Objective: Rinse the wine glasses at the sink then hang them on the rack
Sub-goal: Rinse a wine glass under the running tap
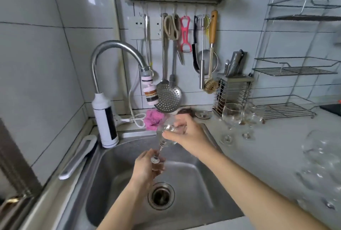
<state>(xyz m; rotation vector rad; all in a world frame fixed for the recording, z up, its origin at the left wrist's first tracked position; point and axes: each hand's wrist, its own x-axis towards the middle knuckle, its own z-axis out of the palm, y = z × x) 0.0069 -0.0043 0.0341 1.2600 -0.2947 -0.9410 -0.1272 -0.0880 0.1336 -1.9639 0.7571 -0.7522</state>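
One head-worn wide view looks forward and down, close over the sink (193,183); tiled wall behind.

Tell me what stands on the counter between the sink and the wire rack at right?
In the head view, a cluster of upright wine glasses stands on the counter between the sink and the wire rack. Their exact number is unclear.

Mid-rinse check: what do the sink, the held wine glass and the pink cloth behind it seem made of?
Sink: stainless steel, brushed; grey metallic sheen with soft reflections. Wine glass: probably clear glass; transparent with bright glints, though clear plastic can't be excluded. Pink cloth: soft fibres, maybe microfibre; fuzzy, matte surface.
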